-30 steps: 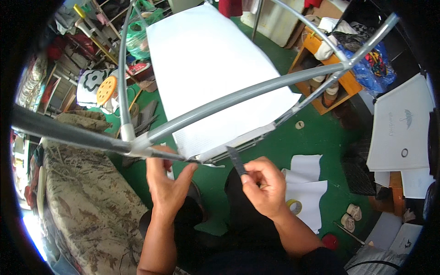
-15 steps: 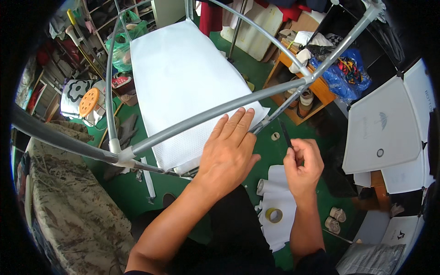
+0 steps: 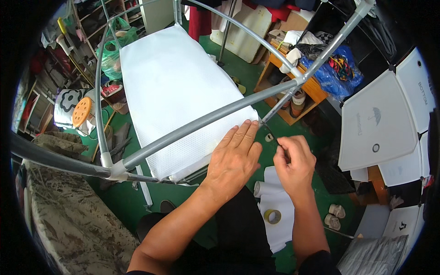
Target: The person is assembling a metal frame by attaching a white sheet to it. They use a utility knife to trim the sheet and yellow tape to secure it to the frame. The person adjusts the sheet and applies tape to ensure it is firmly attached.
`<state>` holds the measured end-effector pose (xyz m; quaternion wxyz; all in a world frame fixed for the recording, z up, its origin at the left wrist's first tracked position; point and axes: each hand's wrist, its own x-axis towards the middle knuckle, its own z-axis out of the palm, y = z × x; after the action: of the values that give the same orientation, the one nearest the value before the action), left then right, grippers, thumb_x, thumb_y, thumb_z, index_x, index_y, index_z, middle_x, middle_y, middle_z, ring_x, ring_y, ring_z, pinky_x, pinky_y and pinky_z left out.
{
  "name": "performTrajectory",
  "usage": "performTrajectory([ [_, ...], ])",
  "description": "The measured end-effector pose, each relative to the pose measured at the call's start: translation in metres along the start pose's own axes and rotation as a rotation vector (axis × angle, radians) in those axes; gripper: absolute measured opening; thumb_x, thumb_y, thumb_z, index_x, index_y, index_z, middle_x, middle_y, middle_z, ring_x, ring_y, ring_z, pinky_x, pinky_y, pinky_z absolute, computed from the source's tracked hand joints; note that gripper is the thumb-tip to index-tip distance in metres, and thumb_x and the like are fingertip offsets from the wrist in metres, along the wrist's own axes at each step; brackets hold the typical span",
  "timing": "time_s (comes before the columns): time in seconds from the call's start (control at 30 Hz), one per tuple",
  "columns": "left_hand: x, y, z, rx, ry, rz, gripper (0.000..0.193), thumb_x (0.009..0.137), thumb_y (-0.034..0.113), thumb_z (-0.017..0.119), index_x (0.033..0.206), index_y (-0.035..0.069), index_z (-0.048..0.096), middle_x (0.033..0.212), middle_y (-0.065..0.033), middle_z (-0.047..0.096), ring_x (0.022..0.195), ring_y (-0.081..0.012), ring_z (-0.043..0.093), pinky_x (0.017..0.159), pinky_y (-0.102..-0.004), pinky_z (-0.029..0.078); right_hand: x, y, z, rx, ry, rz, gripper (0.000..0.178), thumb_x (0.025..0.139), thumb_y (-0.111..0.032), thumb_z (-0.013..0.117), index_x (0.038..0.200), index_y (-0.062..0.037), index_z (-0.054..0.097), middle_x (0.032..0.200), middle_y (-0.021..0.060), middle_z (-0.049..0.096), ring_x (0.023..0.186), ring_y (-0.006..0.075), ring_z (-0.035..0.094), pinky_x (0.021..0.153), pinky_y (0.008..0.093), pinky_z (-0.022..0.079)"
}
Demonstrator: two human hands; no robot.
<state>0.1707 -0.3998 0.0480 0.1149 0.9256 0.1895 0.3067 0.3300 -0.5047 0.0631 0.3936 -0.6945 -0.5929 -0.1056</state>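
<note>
A white dimpled sheet (image 3: 183, 78) spreads across the lower part of a grey tube frame (image 3: 215, 112). My left hand (image 3: 233, 160) lies flat with fingers stretched out on the sheet's near right corner, beyond which a tube joint of the frame stands. My right hand (image 3: 295, 162) is closed round a thin black blade (image 3: 270, 132), pinched between thumb and fingers. Its tip points up and left to the sheet's corner by the tube; whether it touches the sheet I cannot tell.
A tape roll (image 3: 272, 216) sits on white sheeting (image 3: 277, 236) on the green floor. At right are a wooden shoe cabinet (image 3: 316, 91) and white panels (image 3: 376, 123). Camouflage cloth (image 3: 68, 211) covers something at left, near an orange stool seat (image 3: 82, 112).
My right hand has moved a little left and brought the blade tip up to the sheet's corner. My left hand stays pressed on the sheet, slightly shifted. The whole view has drifted somewhat.
</note>
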Motion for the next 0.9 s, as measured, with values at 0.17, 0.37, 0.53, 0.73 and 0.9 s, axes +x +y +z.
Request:
performTrajectory([
  [0.17,0.001,-0.001,0.002,-0.005,0.009,0.002,0.045,0.067,0.019,0.091,0.099,0.006,0.062,0.153,-0.0220,0.054,0.145,-0.0364,0.050,0.119,-0.0494,0.041,0.017,-0.001,0.009,-0.086,0.003,-0.084,0.026,0.081,0.005,0.074,0.104,-0.0055,0.069,0.097,0.0098,0.067,0.077,0.0291,0.071,0.063,0.0369,0.057],
  [0.37,-0.001,0.000,-0.001,-0.033,0.048,-0.048,0.043,0.070,0.018,0.090,0.101,0.005,0.063,0.150,-0.0222,0.055,0.142,-0.0374,0.051,0.119,-0.0513,0.041,0.030,0.000,-0.008,0.060,-0.025,-0.023,0.019,0.083,0.006,0.072,0.098,-0.0036,0.068,0.095,0.0103,0.065,0.075,0.0251,0.068,0.063,0.0327,0.056],
  [0.53,0.006,-0.001,-0.004,-0.021,0.071,-0.064,0.045,0.072,0.021,0.090,0.104,0.003,0.064,0.149,-0.0238,0.055,0.141,-0.0393,0.051,0.119,-0.0537,0.039,0.017,0.065,-0.039,0.202,0.008,0.169,0.009,0.091,0.006,0.068,0.097,-0.0005,0.064,0.090,0.0005,0.060,0.072,0.0057,0.054,0.061,0.0220,0.043],
  [0.73,0.022,-0.009,-0.002,0.028,0.004,-0.082,0.055,0.071,0.025,0.092,0.114,0.004,0.065,0.146,-0.0186,0.058,0.143,-0.0369,0.048,0.120,-0.0515,0.036,0.057,0.087,-0.002,0.838,-0.128,0.525,0.007,0.105,-0.011,0.061,0.108,-0.0047,0.061,0.088,0.0033,0.067,0.066,0.0071,0.050,0.058,0.0236,0.037],
  [0.9,0.039,-0.022,0.001,-0.003,-0.058,-0.061,0.058,0.071,0.023,0.092,0.118,0.005,0.064,0.139,-0.0124,0.063,0.137,-0.0335,0.053,0.116,-0.0465,0.040,0.074,0.086,0.026,1.042,-0.151,0.626,0.008,0.106,-0.014,0.060,0.109,-0.0074,0.062,0.091,0.0047,0.069,0.075,0.0114,0.058,0.066,0.0257,0.044],
])
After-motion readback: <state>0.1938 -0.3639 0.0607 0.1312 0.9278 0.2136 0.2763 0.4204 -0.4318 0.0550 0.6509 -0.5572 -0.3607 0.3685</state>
